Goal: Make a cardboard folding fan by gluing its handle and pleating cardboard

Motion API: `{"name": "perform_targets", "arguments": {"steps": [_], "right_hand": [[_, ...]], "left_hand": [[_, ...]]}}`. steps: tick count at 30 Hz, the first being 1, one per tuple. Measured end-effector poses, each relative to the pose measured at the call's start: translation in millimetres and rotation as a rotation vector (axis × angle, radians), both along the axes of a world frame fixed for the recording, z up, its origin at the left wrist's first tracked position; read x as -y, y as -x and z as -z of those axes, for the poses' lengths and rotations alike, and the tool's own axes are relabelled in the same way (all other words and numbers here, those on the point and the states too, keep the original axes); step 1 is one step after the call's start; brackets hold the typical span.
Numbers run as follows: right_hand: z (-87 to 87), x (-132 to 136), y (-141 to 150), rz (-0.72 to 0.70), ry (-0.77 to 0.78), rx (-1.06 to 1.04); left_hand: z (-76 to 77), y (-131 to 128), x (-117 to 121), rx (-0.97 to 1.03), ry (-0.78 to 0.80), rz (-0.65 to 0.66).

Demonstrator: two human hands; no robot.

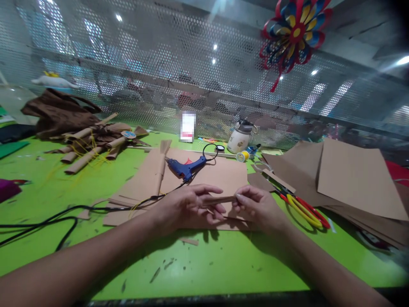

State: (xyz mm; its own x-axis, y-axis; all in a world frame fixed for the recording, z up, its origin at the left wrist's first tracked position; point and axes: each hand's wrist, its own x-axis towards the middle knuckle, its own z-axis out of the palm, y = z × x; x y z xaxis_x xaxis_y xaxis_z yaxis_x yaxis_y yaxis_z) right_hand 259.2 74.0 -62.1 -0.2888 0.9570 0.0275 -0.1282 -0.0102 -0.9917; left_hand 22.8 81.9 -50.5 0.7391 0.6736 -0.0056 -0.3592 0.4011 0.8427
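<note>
My left hand (188,207) and my right hand (257,207) meet over a sheet of brown paper (223,175) on the green table (207,264). Both pinch a thin rolled strip of brown paper (220,199) held level between them, the left on its left end, the right on its right end. Fingers of both hands are curled round it. Just behind lies a blue glue gun (187,167) with its black cord (64,213) running off to the left.
Scissors with red and yellow handles (303,209) lie right of my hands. Stacked brown sheets (354,179) fill the right side. Rolled paper tubes (92,147) and brown cloth lie at back left. A white jar (239,138) and a yellow spool (243,156) stand before the perforated metal wall.
</note>
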Motion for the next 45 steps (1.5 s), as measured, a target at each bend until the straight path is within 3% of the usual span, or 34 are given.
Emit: {"name": "perform_targets", "arguments": {"steps": [6, 13, 18, 24, 29, 37, 39, 41, 43, 45], "right_hand": [[0.0, 4.7, 7.4, -0.026, 0.089, -0.072], [4.9, 11.9, 20.5, -0.091, 0.126, -0.03], [0.9, 18.6, 31.1, -0.136, 0.058, 0.005], [2.6, 20.3, 42.7, -0.14, 0.023, -0.026], [2.0, 18.8, 45.7, -0.199, 0.022, -0.042], [4.2, 22.5, 54.8, -0.086, 0.025, 0.035], [-2.9, 24.8, 40.5, -0.033, -0.069, 0.181], [-13.4, 25.4, 8.6, 0.079, -0.272, 0.46], [-22.9, 23.5, -38.9, 0.259, -0.503, 0.805], [-27.4, 19.3, -92.9, 0.393, -0.513, 1.087]], "left_hand": [[-8.7, -3.3, 7.2, -0.19, -0.222, -0.082], [-2.9, -7.0, 3.3, -0.317, -0.298, -0.306], [-6.4, -6.2, 3.0, -0.354, -0.33, -0.38], [-2.9, -10.5, 4.4, -0.238, -0.29, -0.333], [0.5, -14.5, 6.7, -0.093, -0.162, -0.184], [13.7, -14.0, -1.9, -0.103, -0.053, -0.193], [13.0, -12.0, -3.5, -0.14, -0.053, -0.263], [8.9, -8.7, -4.4, -0.18, -0.069, -0.324], [3.9, -4.9, -5.2, -0.198, -0.08, -0.322], [0.4, -1.8, -6.1, -0.196, -0.081, -0.297]]}}
